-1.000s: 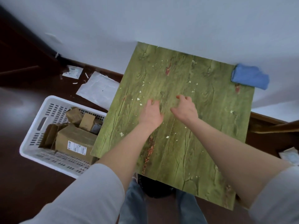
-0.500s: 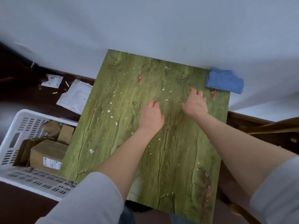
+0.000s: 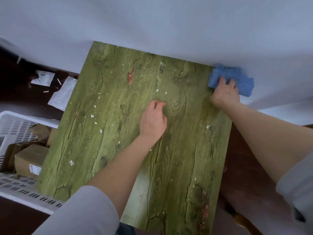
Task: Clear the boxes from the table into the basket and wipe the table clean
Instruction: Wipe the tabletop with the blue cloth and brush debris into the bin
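Note:
The green wood-grain table stands against a white wall, speckled with white crumbs and red smears. A blue cloth lies at its far right corner by the wall. My right hand lies on the cloth with its fingers curling into it. My left hand rests near the table's middle, fingers loosely bent and holding nothing. Left of the table, on the floor, stands a white slotted basket with several brown cardboard boxes inside.
White plastic packets and paper scraps lie on the dark floor beyond the basket. A brown wooden piece of furniture sits right of the table. The wall bounds the table's far edge.
My right hand has moved from the table's surface to the far right corner and onto the blue cloth. My left hand has stayed near the middle. The view has shifted right.

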{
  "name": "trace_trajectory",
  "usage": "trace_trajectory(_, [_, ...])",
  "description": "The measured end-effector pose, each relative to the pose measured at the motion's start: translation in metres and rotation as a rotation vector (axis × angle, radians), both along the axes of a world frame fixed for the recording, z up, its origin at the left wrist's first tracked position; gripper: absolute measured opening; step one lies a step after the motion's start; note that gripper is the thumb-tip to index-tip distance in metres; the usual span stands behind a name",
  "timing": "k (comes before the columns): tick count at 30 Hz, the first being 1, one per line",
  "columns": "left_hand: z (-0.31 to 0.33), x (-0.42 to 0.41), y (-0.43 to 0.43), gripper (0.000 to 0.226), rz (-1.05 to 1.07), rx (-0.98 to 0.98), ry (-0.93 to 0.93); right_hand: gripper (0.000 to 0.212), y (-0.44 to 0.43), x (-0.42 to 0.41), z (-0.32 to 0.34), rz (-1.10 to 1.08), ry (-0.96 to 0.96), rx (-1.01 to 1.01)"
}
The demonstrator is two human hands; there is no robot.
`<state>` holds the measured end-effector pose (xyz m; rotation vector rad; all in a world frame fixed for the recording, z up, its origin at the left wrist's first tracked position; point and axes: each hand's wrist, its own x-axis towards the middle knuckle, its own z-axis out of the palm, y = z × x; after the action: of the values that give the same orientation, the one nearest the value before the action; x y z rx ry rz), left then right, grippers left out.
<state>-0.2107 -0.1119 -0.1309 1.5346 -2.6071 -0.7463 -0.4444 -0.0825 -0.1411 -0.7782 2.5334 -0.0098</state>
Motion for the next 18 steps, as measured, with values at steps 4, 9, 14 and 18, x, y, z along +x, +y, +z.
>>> trace_trajectory(4, [-0.005, -0.001, 0.004, 0.043, -0.009, 0.010, -0.013, 0.069, 0.002, -0.007, -0.003, 0.063, 0.064, 0.018])
trace_trajectory(9, [-0.008, 0.001, 0.010, 0.042, -0.001, 0.041, -0.015, 0.051, 0.001, -0.006, -0.003, 0.186, 0.172, 0.049])
trace_trajectory(14, [-0.007, 0.006, 0.009, 0.041, -0.006, 0.037, -0.014, 0.049, 0.003, 0.005, -0.007, 0.153, 0.118, -0.034])
trace_trajectory(18, [-0.008, 0.017, 0.008, 0.042, 0.007, 0.037, -0.010, 0.053, -0.002, 0.020, -0.008, 0.107, 0.019, -0.025])
